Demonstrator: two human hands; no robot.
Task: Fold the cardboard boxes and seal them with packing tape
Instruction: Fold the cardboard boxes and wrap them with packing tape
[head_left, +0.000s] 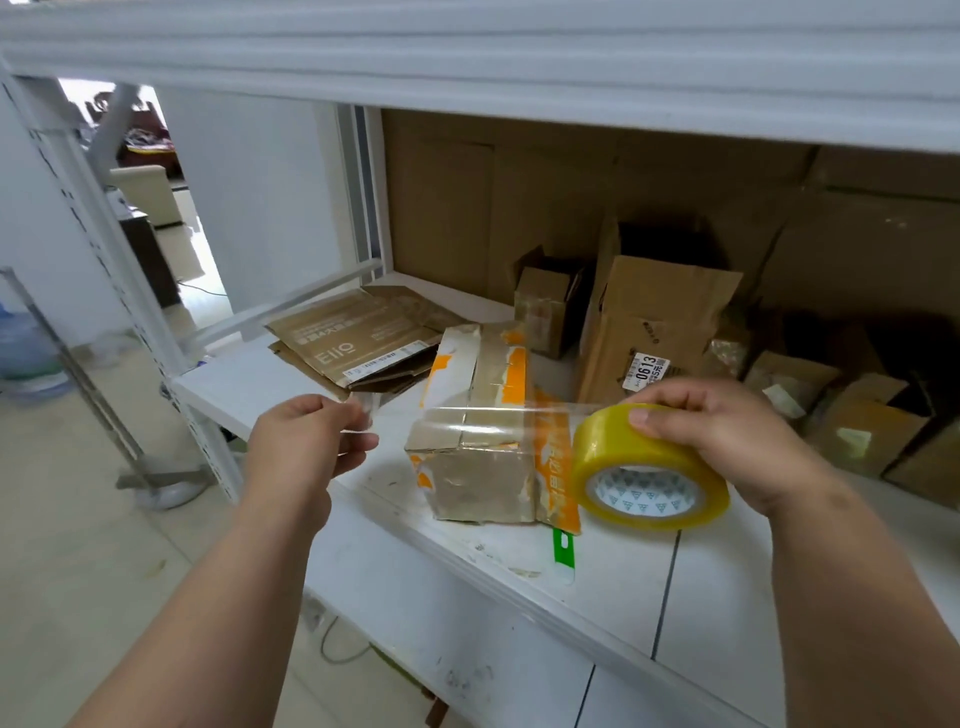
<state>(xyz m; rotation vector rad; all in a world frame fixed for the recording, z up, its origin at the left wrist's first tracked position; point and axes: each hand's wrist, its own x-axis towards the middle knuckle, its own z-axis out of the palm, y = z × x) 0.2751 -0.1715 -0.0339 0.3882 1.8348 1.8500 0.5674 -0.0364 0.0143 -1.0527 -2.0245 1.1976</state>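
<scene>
A water jug (23, 343) stands on the floor beyond the left end of the white shelf (613, 566); near the shelf's left rear corner lies a flattened carton (353, 340) printed "Ello" (the smaller print is too blurred to read). The left hand (306, 441) hovers off the shelf's front left corner, its fingers (358, 415) pinched together on the free end of the clear tape strip (483, 418); the strip stretches rightward across the top of the small cardboard box (480, 431), which sits near the front edge with orange printing on its sides. Behind it stand open cartons, one tall box (649, 332) bearing a sticker reading "0613". The right hand (727, 441) grips the yellow tape roll (649, 467) just right of the box, fingers curled over its rim.
</scene>
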